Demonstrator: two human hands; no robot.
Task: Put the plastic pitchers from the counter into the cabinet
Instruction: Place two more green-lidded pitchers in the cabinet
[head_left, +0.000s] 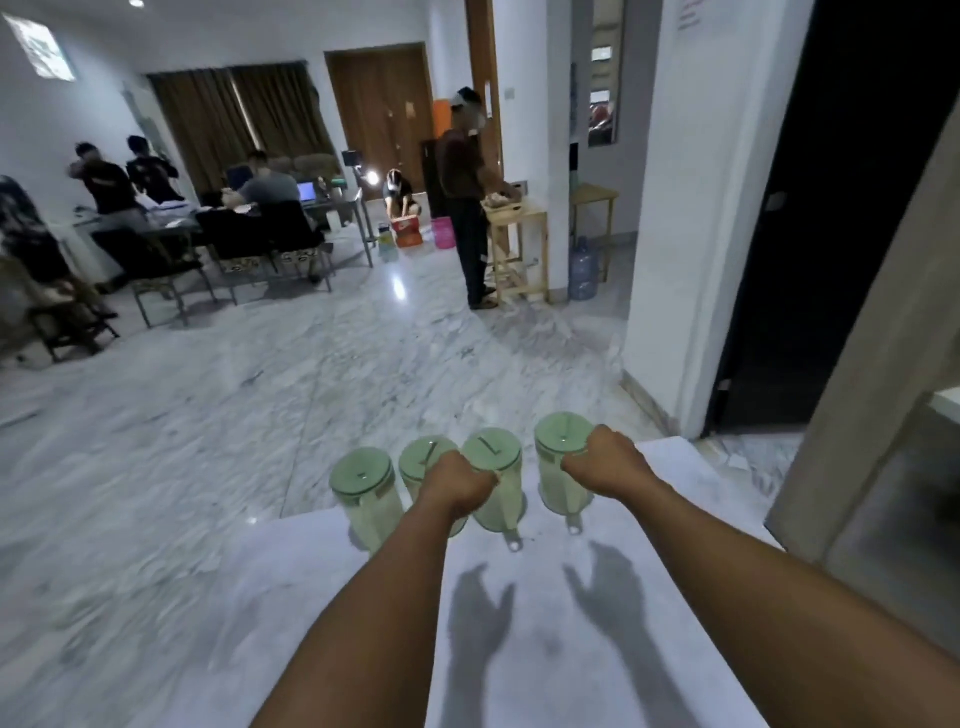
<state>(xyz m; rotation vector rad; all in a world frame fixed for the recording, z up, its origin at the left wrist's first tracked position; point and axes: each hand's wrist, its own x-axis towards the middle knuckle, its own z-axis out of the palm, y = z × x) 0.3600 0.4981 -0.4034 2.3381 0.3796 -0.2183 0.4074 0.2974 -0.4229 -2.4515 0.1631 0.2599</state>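
Several clear plastic pitchers with pale green lids stand in a row at the far edge of the white counter (519, 623). My left hand (457, 486) is closed around the handle of the third pitcher from the left (493, 457). My right hand (605, 467) is closed on the handle of the rightmost pitcher (558, 447). Two more pitchers stand left of them: the leftmost pitcher (363, 478) and the second pitcher (423, 457), which my left hand partly hides.
Beyond the counter's far edge lies a marble floor (260, 389). A white wall corner (670, 260) and a dark doorway (831, 208) are at right. A grey panel (872, 415) stands at the counter's right side. People, tables and chairs are far back.
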